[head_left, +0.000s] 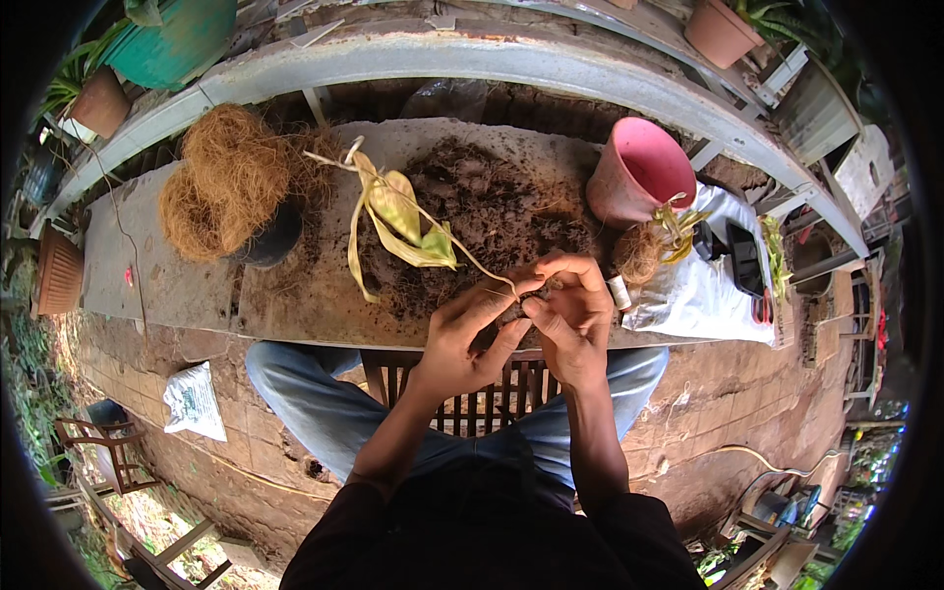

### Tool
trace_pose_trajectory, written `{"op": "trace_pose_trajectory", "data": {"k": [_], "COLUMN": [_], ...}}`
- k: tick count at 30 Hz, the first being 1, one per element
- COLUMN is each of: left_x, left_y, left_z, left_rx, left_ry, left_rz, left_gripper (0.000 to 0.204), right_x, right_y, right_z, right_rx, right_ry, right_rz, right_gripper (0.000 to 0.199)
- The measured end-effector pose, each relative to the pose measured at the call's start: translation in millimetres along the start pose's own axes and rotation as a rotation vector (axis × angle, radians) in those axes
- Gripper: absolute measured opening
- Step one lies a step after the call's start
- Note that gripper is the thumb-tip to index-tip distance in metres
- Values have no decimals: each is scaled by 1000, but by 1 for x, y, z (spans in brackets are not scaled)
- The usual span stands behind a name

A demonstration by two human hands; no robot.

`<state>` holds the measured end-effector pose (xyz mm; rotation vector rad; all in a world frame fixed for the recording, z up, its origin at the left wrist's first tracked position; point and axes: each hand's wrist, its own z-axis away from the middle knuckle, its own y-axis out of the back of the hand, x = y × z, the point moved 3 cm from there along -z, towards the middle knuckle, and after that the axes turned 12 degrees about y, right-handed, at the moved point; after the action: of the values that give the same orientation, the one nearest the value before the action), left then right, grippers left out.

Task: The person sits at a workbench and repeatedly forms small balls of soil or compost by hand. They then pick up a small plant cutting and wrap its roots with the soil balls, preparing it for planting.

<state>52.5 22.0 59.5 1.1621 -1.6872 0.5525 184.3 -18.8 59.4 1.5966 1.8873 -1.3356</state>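
Observation:
Both hands are close together above the table's near edge, around the root end of a wilted plant (398,205). Its long stem runs up and left from my fingers to limp yellow-green leaves that hang over the soil. My left hand (467,339) is curled beside the stem base. The thumb and fingers of my right hand (572,324) close around a small dark clump at that base, mostly hidden by the fingers. Loose dark soil (467,197) spreads across the table (177,295) under the plant.
Brown coconut fibre (221,172) is heaped on a black pot (270,239) at left. A pink pot (639,172), a second plant with a fibre-wrapped base (639,254), a thread spool (619,293) and a white plastic sheet (678,305) holding a black phone-like object (747,258) are at right.

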Motion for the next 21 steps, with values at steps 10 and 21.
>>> {"op": "trace_pose_trajectory", "data": {"k": [10, 21], "left_x": [4, -29], "left_y": [11, 5], "left_z": [-15, -9], "left_rx": [-49, 89], "left_ry": [-29, 213], "left_rz": [-195, 218], "left_gripper": [42, 57], "right_x": [4, 0], "right_y": [7, 4], "right_z": [1, -4], "right_rx": [34, -99], "right_ry": [-69, -201], "right_rz": [-98, 5], "right_gripper": [41, 20]}}
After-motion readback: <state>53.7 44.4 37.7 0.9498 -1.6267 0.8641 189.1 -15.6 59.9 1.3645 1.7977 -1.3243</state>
